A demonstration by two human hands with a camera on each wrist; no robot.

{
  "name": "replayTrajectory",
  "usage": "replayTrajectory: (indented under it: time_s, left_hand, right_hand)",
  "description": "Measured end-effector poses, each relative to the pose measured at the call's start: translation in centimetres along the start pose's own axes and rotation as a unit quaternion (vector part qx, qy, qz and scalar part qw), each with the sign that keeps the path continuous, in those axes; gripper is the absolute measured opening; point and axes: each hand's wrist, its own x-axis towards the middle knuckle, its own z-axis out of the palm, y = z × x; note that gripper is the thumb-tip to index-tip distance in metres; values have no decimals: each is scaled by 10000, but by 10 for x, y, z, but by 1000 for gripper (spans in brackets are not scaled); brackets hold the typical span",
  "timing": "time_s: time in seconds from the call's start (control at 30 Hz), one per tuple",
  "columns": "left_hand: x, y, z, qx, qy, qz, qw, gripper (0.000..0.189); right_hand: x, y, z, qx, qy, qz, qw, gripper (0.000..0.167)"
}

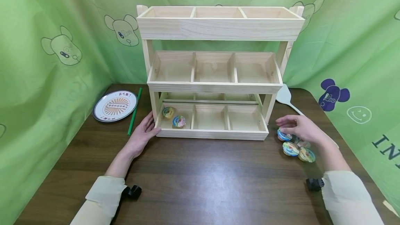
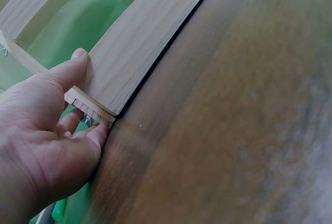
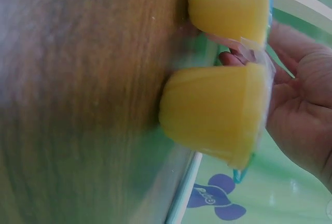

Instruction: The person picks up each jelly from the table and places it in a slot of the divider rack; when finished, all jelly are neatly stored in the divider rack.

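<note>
My left hand [image 1: 142, 135] holds the left front corner of the wooden rack's bottom tray [image 1: 212, 134]; in the left wrist view the thumb lies on the tray's front board [image 2: 150, 42] and the fingers reach around its end. At the right, my right hand [image 1: 301, 127] bends over a small group of jelly cups, its fingertips right at a blue-lidded jelly cup [image 1: 284, 135]. Yellow jelly cups [image 3: 207, 112] partly hide those fingers in the right wrist view; I cannot tell whether they pinch the cup. Two more jelly cups [image 1: 178, 122] lie in the tray's left compartment.
The three-tier wooden rack [image 1: 218, 28] has three compartments per tray. A white plate [image 1: 115, 106] and a green stick [image 1: 134, 112] lie left of it. Behind the right hand lies a white spatula [image 1: 284, 95]. Green curtain [image 1: 56, 89] encloses the table [image 1: 200, 180] at the back and sides.
</note>
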Motion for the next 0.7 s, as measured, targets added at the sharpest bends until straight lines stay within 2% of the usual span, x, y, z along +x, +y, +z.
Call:
replayTrajectory:
  time_s: [0.2,0.3,0.43,0.57,0.7]
  left_hand:
    - [0,0,1,-6,15,-3,10000,80]
    - [1,1,0,-24,10,5,10000,80]
    - [1,1,-1,8,9,0,10000,80]
    - [1,-1,-1,13,-9,-11,10000,81]
    - [2,-2,-1,-3,-22,4,10000,82]
  right_hand:
    - [-12,-4,-8,-164,-13,140,9998,49]
    - [-15,-5,-11,-325,-118,120,9993,52]
    - [-15,-4,-12,-153,-406,210,9988,58]
    - [-12,-2,-9,-269,-556,159,9980,57]
    - [-9,-4,-7,-761,-425,-7,9962,49]
